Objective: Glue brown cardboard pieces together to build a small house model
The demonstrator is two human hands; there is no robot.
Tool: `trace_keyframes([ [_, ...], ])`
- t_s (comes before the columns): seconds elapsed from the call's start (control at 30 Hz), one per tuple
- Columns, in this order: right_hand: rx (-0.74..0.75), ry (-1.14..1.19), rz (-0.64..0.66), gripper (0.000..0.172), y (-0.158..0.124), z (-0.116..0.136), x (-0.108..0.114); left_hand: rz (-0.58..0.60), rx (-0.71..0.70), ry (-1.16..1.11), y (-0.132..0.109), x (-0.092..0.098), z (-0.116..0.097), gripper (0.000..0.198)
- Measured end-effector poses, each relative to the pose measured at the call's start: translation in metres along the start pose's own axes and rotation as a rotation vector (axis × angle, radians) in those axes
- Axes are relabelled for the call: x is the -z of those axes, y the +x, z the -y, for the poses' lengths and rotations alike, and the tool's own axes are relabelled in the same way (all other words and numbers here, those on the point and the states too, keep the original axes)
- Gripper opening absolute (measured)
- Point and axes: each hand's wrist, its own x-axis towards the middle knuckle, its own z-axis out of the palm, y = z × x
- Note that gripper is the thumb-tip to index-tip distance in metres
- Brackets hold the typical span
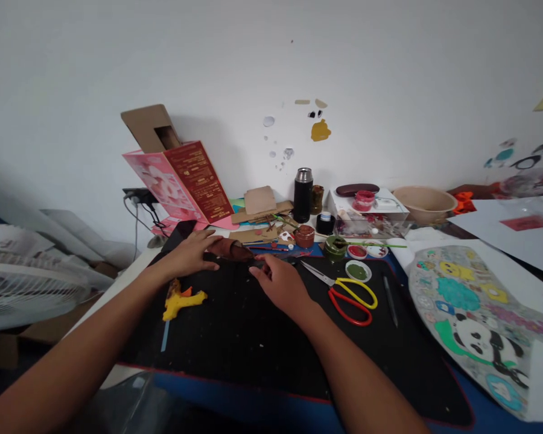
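A brown rolled piece [230, 248], perhaps painted card or leather, lies near the back of the black mat [239, 337] between my hands. My left hand [192, 253] is at its left end, thumb and fingers apart; whether they touch it is unclear. Close to the piece's right end, my right hand [278, 280] has its fingers curled together, and whatever they pinch is hidden. Below my left hand rests a yellow cut-out shape [183, 301] with a blue strip [165, 336]. Scissors with yellow and red handles [344, 292] lie open-bladed right of my right hand.
Behind the mat stand a black flask [303, 196], a brown paint jar [304, 237] and a green paint jar [335, 247]. A green-filled lid [358, 271] and a pen [390, 301] lie right. A pink box [176, 181] leans left; a fan [27, 277] stands beyond.
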Motion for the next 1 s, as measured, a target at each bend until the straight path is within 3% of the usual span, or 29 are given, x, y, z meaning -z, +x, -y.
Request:
trace_keyframes([
  [0.17,-0.004,0.001,0.011,0.029,0.001,-0.001,0.000,0.042,-0.089,-0.013,0.011,-0.001,-0.003,0.092],
  [0.4,-0.008,0.010,0.014,0.030,0.002,-0.002,-0.001,0.186,-0.134,-0.085,0.034,0.006,-0.003,0.090],
  [0.6,-0.003,0.001,0.033,0.029,0.002,-0.003,-0.002,0.296,-0.015,-0.184,0.045,0.022,0.004,0.075],
  [1.0,-0.001,-0.029,0.066,0.030,0.001,-0.002,-0.004,0.245,0.049,-0.180,0.034,0.013,-0.005,0.059],
])
